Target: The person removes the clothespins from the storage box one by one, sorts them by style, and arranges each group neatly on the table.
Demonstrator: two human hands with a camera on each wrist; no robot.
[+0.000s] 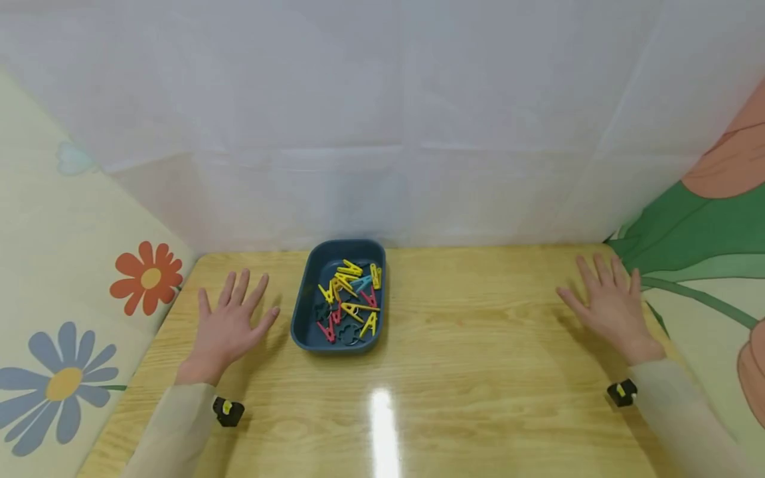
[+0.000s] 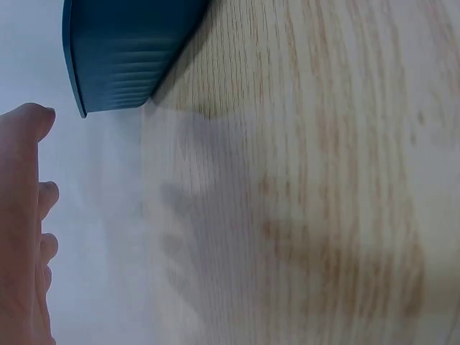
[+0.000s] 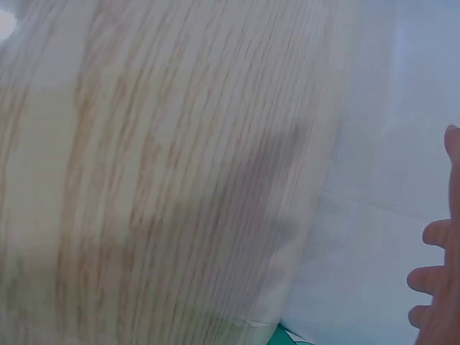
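Note:
A dark blue plastic basket (image 1: 297, 325) stands on the wooden table, left of the middle. Inside it lie several clothespins (image 1: 358, 310) in yellow, pink and blue, along with some dark pieces too jumbled to tell apart. My left hand (image 1: 227, 328) is spread palm down to the left of the basket, apart from it and holding nothing. In the left wrist view the basket's ribbed side (image 2: 129, 65) shows beyond the thumb. Far to the right, my right hand (image 1: 612, 312) is also spread with fingers straight, holding nothing. Both hands cast shadows on the tabletop.
The wooden table (image 1: 478, 345) ends at a white sheet (image 1: 406, 133) hanging along its back. Flower-patterned panels (image 1: 66, 265) flank it on the left and right. A small black wrist device (image 1: 228, 411) sits at each sleeve.

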